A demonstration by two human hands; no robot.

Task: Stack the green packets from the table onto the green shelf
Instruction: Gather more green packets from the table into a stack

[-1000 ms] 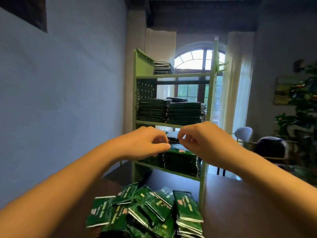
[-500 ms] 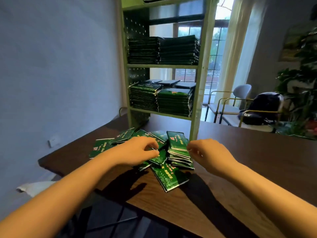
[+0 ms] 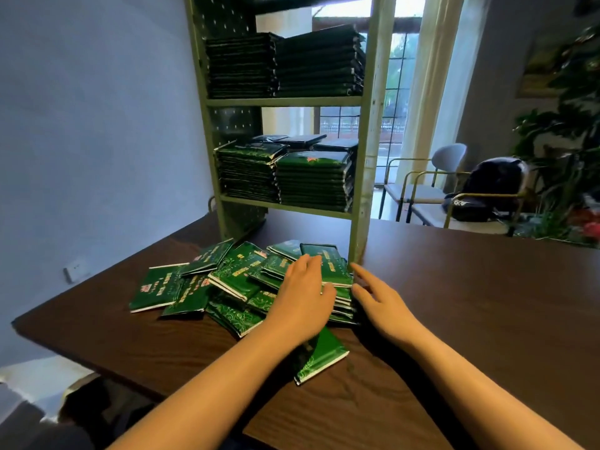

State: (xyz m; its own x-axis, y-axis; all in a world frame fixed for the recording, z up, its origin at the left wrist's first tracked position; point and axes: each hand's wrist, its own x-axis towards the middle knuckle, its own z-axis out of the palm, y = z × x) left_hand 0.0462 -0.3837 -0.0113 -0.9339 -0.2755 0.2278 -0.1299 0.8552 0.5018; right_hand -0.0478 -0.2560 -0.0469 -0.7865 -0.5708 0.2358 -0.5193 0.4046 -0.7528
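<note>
sitting stacked inside the green shelf [image 3: 369,131] are green packets [image 3: 313,185].

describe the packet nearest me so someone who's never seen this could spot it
On the dark table, green packets lie heaped before the green shelf. The nearest packet juts alone from the heap's near side onto bare wood, closest to the table's front edge.

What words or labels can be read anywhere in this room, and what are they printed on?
Loose packets on the table: pale lettering and a red mark, too blurred to read.
Top packet on the green shelf: a red emblem, no legible words.
Black bag on the chair: a small white mark, too small to read.
Nothing here is clear enough to quote.
</note>
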